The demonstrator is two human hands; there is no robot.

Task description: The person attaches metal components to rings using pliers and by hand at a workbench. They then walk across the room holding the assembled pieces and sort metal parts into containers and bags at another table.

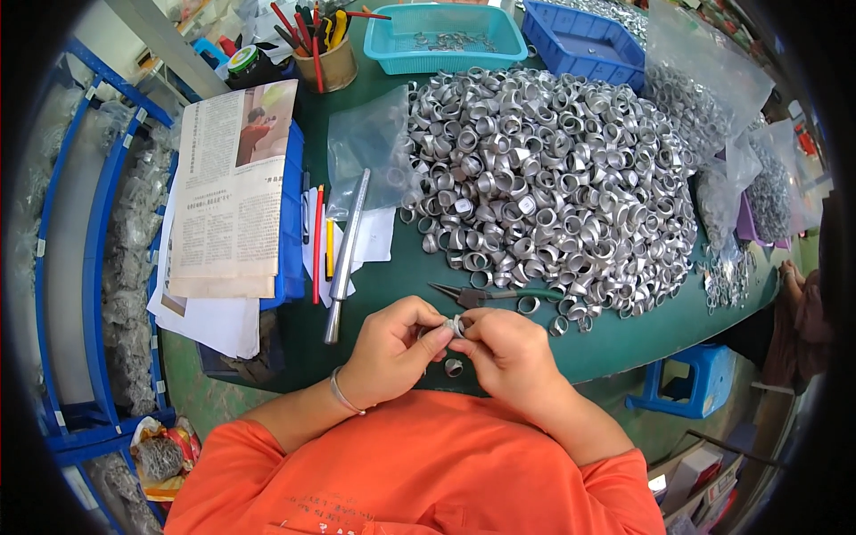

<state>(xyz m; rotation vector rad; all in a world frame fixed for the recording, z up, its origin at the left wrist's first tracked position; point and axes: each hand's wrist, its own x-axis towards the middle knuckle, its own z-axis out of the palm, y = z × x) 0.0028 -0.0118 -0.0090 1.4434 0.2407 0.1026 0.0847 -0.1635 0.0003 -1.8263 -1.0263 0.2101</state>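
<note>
Close to my body, over the near edge of the green table, my left hand (397,345) and my right hand (508,346) meet on one small silver ring (456,326). Thumbs and forefingers of both pinch it; part of it is hidden by the fingers. Another ring (454,367) lies on the table just below my hands. Beyond them rests a pair of pliers (499,293) with dark pointed jaws and green handles. Behind the pliers spreads a large heap of silver rings (553,178). A tapered metal ring mandrel (348,259) lies to the left of my left hand.
A newspaper (227,196) covers a blue tray at left, beside red and yellow pencils (318,245). At the back stand a tool cup (328,67), a teal basket (445,37) and a blue bin (584,43). Plastic bags of metal pieces (691,102) and a blue stool (685,382) are at right.
</note>
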